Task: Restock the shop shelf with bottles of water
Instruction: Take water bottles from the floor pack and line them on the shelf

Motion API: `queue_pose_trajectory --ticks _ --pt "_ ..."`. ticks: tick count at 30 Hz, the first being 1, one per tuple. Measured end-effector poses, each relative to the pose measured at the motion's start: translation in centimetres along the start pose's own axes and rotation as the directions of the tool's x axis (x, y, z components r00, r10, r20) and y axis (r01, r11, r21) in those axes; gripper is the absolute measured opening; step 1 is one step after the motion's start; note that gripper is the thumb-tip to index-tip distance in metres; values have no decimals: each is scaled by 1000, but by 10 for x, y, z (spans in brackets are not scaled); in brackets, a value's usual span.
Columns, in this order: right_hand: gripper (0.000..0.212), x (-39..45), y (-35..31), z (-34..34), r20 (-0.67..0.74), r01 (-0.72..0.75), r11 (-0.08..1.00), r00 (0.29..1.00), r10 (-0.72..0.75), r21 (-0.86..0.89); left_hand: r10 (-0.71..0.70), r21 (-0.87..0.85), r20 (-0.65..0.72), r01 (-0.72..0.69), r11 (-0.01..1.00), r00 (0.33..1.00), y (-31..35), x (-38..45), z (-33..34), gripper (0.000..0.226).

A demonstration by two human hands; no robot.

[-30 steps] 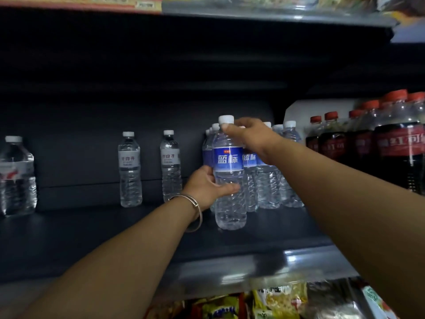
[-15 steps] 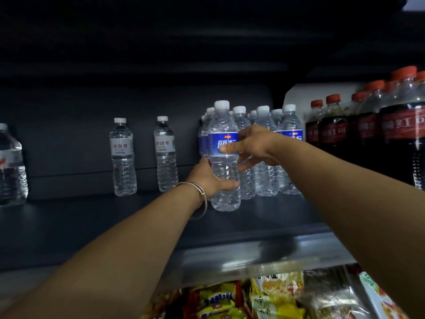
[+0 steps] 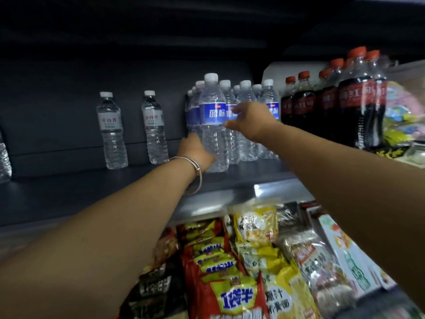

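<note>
A clear water bottle (image 3: pixel 212 134) with a blue label and white cap stands upright on the dark shelf (image 3: pixel 92 192), at the front of a cluster of matching blue-label bottles (image 3: pixel 247 134). My left hand (image 3: pixel 195 150), a metal bangle on its wrist, grips this bottle low on its left side, thumb across the front near the base. My right hand (image 3: pixel 251 120) reaches in from the right. Its thumb and forefinger are spread, with their tips at the label's right edge.
Two white-labelled water bottles (image 3: pixel 112 134) (image 3: pixel 154 132) stand apart against the back wall to the left, and part of another bottle (image 3: pixel 3 162) shows at the far left. Red-capped cola bottles (image 3: pixel 358 100) fill the right. Snack packets (image 3: pixel 230 272) lie below the shelf lip.
My right hand slid from the bottle's cap down to its label and loosened. The bottle went back against the cluster. The view tilted down, showing more of the snack packets.
</note>
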State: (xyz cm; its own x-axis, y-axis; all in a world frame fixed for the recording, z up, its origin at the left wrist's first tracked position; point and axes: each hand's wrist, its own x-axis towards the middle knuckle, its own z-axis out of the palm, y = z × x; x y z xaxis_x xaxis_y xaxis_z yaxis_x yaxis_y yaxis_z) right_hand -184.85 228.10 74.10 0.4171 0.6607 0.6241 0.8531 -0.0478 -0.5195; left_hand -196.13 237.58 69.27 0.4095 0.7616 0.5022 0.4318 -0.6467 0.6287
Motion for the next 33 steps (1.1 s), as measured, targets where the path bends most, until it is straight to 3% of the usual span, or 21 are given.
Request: queue_pose_trajectory --ticks 3,7,12,17,22,26,33 --pt "48 -40 1 -11 -94 43 997 994 -48 -56 140 61 -151 -132 989 979 12 -41 -8 41" --pt "35 -105 15 -14 -224 34 997 973 -48 -64 353 -53 -191 -369 928 916 14 -100 7 38" --pt "35 -212 66 5 -133 -84 984 989 63 -160 392 -268 -59 -393 880 918 -11 -192 74 36" --pt "36 -313 143 35 31 -217 939 972 234 -267 409 -327 178 -338 883 895 -61 -272 158 35" --pt "38 -426 242 87 207 -351 854 868 451 -385 367 -318 432 -241 917 824 -132 -365 269 29" --pt "29 -514 325 152 248 -462 789 775 581 -405 301 -301 587 -142 943 752 -198 -439 357 32" --pt "51 -664 459 280 400 -606 656 520 754 -450 162 -223 744 11 975 649 -327 -546 502 32"
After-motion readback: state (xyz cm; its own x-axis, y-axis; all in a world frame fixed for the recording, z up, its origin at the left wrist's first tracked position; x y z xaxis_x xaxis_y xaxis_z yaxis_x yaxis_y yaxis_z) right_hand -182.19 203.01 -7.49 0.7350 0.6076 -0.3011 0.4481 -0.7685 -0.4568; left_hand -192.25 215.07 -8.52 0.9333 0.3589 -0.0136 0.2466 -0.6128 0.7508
